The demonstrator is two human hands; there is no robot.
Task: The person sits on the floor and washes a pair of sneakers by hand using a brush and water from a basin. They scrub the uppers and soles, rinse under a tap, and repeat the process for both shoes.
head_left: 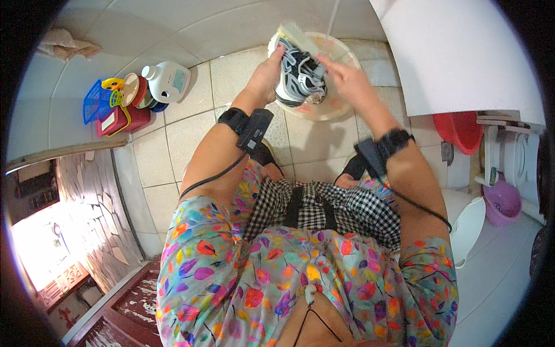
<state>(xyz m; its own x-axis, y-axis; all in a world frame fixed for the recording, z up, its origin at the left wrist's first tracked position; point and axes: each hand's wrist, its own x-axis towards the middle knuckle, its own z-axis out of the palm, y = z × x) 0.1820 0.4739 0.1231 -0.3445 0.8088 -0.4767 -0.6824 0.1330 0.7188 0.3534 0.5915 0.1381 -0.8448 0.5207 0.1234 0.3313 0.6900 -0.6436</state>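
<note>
My left hand (268,71) grips a black, grey and white sneaker (299,80) by its side, thumb near the laces. My right hand (342,80) holds a pale scrub brush (298,38), its light bristles against the toe end of the shoe. The brush looks slightly blurred. Beneath the shoe, on the tiled floor, stands a round translucent plastic basin (352,60) with orange-pink patches; the shoe and my right hand hide much of its inside. Both wrists wear black straps with cabled devices.
At the left wall stand a white detergent jug (170,81), a blue plastic basket (96,102) and a red container (136,120). A large white surface fills the upper right, with a red basin (460,130) and a purple basin (502,201) below.
</note>
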